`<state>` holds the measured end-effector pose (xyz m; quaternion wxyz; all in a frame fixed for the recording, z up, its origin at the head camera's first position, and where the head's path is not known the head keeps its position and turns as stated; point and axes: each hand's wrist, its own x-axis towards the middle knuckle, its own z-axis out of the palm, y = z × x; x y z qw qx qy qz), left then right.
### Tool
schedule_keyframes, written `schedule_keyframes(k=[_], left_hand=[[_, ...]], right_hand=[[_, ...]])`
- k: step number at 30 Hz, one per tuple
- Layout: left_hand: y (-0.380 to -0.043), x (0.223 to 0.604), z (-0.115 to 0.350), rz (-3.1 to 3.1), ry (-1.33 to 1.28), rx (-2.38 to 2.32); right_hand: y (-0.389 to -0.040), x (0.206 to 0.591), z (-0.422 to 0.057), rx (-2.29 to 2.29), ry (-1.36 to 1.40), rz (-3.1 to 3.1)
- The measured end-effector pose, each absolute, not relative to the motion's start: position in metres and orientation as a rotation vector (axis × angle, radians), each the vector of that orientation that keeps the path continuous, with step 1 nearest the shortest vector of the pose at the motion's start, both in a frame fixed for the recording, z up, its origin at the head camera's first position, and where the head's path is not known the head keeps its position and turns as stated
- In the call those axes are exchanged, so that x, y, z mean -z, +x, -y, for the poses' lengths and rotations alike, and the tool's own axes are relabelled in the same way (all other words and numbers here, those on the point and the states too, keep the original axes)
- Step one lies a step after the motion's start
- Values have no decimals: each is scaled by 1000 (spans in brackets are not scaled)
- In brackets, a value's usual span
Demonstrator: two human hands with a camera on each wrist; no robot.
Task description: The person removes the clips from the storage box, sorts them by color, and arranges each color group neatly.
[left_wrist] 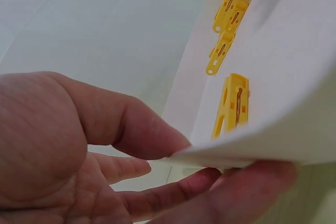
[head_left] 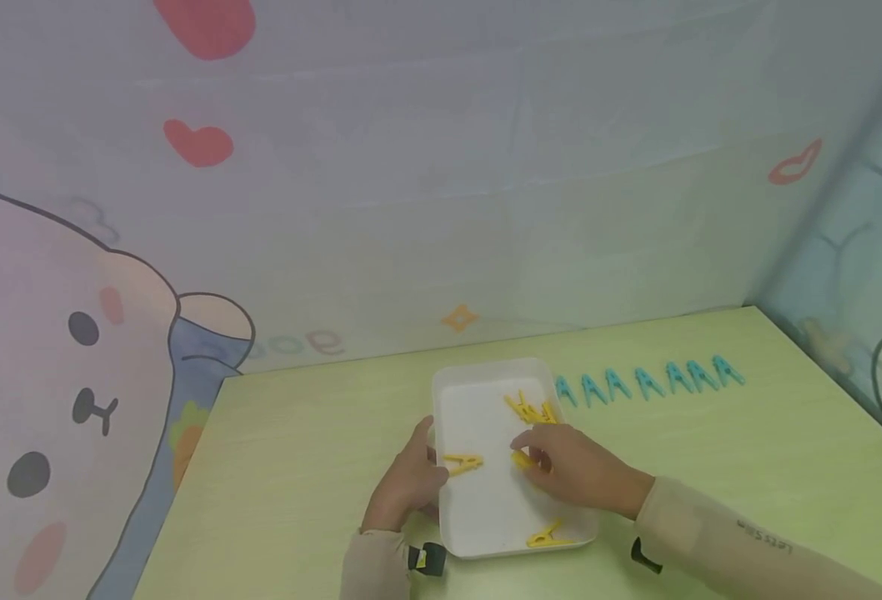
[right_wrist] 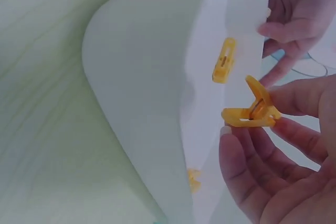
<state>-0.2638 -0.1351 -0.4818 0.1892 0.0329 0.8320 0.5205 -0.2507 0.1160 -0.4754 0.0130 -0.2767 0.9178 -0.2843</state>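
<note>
A white rectangular tray (head_left: 478, 521) lies on the table. My left hand (head_left: 409, 475) grips its left wall, thumb over the rim and fingers beneath, as the left wrist view shows. Over the tray, my right hand (head_left: 579, 468) pinches a yellow clothespin (right_wrist: 254, 109) between thumb and fingers. Inside the tray, one yellow clothespin (head_left: 463, 463) lies by the left wall near my left thumb. Another yellow clothespin (head_left: 548, 535) is at the near right corner. Several yellow clothespins (head_left: 527, 408) are bunched toward the far right, partly hidden behind my right hand.
A row of several teal clothespins (head_left: 648, 382) stretches across the light wooden table (head_left: 298, 467) to the right of the tray. Behind the table hangs a printed cloth (head_left: 411, 167) with hearts and a cartoon animal. A dark cable (head_left: 878, 375) loops at the right edge.
</note>
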Motion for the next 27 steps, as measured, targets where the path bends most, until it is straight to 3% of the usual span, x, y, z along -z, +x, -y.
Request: schedule_keyframes(k=[8, 17, 27], left_hand=[[-265, 483, 136, -2324, 87, -1481], [-265, 483, 136, -2333, 86, -1463], [-266, 485, 135, -2335, 88, -1461]], right_hand=[[-254, 466, -126, 1065, -778, -2917], [-267, 459, -142, 1325, -383, -2849], [-281, 465, -167, 1293, -159, -2862]])
